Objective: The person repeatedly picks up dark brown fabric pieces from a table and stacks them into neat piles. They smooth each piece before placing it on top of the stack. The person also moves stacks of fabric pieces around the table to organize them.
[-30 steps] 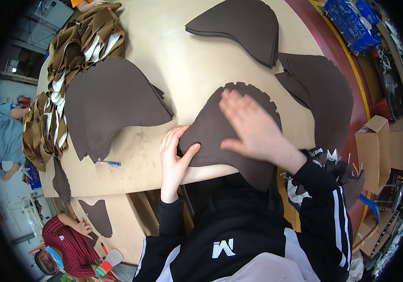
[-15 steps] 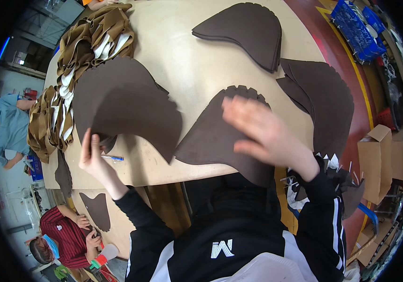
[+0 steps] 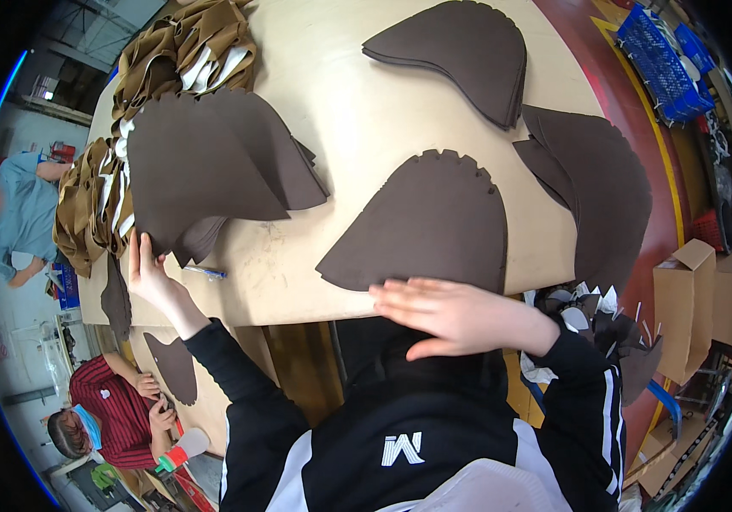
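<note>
Several dark brown, bell-shaped sheet pieces with notched rounded ends lie on the beige table. My left hand (image 3: pixel 154 277) grips the near left corner of a dark brown piece (image 3: pixel 204 154), which lies with others over a loose, partly folded stack. My right hand (image 3: pixel 456 316) is open, its fingers stretched out at the near edge of another dark brown piece (image 3: pixel 430 222) in front of me. That piece lies flat, notches pointing away, and its near right part is hidden behind my hand. A blue pen (image 3: pixel 205 272) lies beside my left wrist.
More dark brown pieces lie in a far stack (image 3: pixel 460 55) and a right stack (image 3: pixel 609 188) at the table edge. Bunched brown-and-white pieces (image 3: pixel 89 205) line the left side. A co-worker in a striped shirt (image 3: pixel 114 418) sits lower left. Cardboard boxes (image 3: pixel 682 307) stand right.
My right hand has come back toward me from the notched end to the near edge of the middle piece. The raised piece at my left hand has dropped flatter onto its stack.
</note>
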`<action>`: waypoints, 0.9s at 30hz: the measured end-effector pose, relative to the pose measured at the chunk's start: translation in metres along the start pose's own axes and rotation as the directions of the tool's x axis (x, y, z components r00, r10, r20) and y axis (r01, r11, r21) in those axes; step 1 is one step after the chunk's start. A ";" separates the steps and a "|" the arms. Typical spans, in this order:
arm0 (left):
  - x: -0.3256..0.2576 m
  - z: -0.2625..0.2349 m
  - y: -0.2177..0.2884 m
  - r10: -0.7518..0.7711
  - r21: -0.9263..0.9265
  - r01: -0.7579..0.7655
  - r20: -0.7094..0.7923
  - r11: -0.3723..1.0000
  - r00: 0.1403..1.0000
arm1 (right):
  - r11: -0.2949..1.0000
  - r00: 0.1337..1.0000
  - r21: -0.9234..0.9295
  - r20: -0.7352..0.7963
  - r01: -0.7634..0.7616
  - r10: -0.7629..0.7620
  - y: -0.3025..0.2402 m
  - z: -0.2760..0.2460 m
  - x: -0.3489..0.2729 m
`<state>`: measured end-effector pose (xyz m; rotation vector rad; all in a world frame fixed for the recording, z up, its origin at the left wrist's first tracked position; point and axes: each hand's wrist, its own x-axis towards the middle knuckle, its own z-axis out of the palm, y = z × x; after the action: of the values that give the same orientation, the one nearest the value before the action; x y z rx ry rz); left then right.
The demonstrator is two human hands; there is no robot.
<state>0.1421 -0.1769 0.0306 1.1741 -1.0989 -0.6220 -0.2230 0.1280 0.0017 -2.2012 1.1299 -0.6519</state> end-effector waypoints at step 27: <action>-0.202 0.068 0.033 -0.185 0.349 -0.176 0.787 0.920 0.588 | 0.754 0.849 -0.455 -0.463 -0.474 0.254 0.053 -0.039 0.019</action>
<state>-0.0019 -0.0211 -0.0088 1.2462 -2.1021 -1.0327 -0.2679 0.0768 -0.0036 -2.2349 2.1347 -0.6336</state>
